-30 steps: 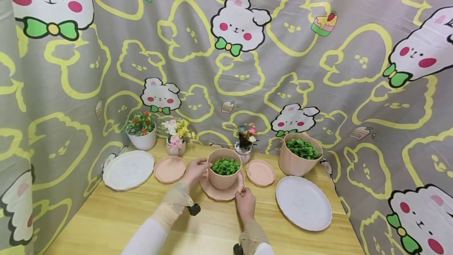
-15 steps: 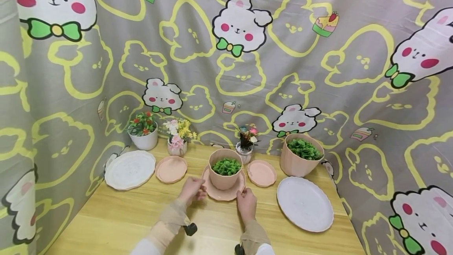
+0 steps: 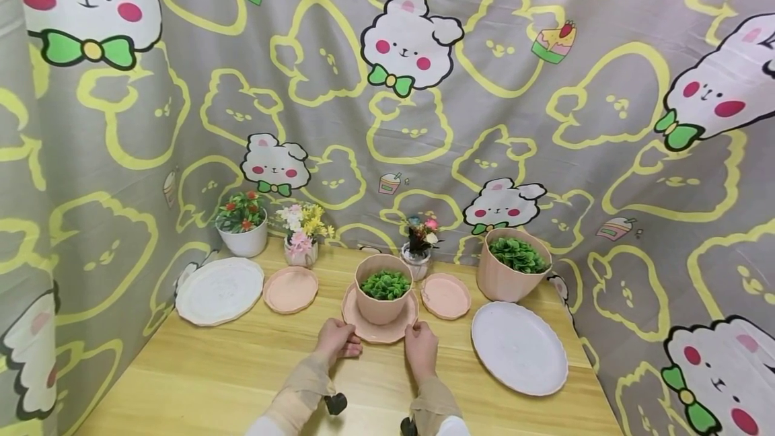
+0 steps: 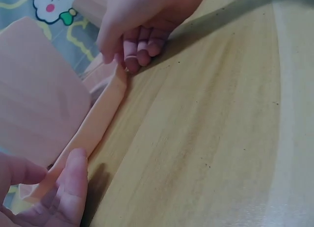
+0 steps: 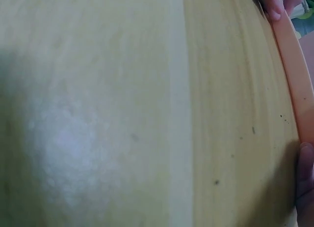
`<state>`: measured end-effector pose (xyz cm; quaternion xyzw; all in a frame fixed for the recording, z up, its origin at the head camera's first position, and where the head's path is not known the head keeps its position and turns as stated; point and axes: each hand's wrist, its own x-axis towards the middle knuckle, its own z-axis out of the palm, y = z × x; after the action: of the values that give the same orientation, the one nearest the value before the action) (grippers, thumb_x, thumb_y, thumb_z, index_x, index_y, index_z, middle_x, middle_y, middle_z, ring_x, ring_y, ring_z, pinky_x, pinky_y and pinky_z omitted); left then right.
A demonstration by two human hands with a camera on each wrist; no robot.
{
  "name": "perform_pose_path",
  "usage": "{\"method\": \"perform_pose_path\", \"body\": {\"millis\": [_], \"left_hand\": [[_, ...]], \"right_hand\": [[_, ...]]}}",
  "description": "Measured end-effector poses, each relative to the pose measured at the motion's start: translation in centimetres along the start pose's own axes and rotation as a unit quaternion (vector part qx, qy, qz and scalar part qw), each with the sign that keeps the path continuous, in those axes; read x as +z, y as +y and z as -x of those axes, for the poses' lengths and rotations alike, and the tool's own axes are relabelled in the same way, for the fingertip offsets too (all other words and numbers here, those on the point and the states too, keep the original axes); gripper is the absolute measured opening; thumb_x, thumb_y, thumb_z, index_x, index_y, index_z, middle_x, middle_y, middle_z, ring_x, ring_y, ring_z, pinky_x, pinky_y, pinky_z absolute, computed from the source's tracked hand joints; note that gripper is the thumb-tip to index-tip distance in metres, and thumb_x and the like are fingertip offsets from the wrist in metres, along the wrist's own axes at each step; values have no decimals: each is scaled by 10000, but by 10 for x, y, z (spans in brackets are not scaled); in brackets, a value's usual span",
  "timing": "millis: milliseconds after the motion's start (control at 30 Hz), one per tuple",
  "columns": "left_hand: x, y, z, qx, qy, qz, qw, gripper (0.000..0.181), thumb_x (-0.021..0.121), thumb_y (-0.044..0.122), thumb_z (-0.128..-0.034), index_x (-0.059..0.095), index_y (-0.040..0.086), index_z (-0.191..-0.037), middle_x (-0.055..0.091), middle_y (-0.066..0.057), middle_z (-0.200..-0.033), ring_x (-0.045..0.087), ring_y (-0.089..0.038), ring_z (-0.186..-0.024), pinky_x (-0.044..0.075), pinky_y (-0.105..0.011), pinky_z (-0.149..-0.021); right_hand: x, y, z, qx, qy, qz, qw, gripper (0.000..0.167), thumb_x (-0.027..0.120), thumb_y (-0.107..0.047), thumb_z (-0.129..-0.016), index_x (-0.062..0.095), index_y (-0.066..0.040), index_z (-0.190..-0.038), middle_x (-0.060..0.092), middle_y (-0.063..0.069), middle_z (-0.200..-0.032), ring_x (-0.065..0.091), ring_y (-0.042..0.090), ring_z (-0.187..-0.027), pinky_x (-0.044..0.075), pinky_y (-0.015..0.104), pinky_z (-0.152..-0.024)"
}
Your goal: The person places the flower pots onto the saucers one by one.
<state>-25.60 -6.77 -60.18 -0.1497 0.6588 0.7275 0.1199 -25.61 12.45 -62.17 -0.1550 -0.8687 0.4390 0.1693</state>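
Note:
A pink flowerpot [image 3: 381,311] with a leafy green plant [image 3: 385,284] stands upright on a pink saucer [image 3: 379,336] at the middle of the table. My left hand [image 3: 338,340] holds the saucer's front left rim, thumb and fingers on either side of its wall [image 4: 100,116] in the left wrist view. Opposite it, my right hand [image 3: 421,348] pinches the front right rim between thumb and forefinger, its other fingers curled. In the right wrist view, only parts of both hands show along the saucer's edge [image 5: 293,60]. Neither hand touches the pot.
Small pink saucers [image 3: 290,289] [image 3: 446,295] flank the pot. White plates lie farther left [image 3: 219,290] and right [image 3: 519,348]. A larger pink planter [image 3: 513,268] stands back right. Potted flowers [image 3: 301,237] [image 3: 419,247] [image 3: 242,224] line the patterned curtain [image 3: 339,120].
My left hand has let go of the pot's side, drawn back toward me, then come onto the saucer's front left rim. The right hand keeps its hold; pot and saucer look unmoved.

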Motion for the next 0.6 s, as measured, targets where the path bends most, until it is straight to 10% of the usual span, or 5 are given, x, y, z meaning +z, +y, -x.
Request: {"method": "perform_pose_path", "body": {"millis": [600], "left_hand": [[-15, 5, -14, -68, 323, 378, 9987, 151, 439, -18, -889, 468, -83, -1022, 632, -80, -584, 665, -146, -503, 601, -305, -536]], "right_hand": [[0, 3, -1, -65, -40, -107, 9999, 150, 645, -143, -869, 677, 4, -877, 715, 103, -734, 670, 214, -680, 556, 389, -632]]}}
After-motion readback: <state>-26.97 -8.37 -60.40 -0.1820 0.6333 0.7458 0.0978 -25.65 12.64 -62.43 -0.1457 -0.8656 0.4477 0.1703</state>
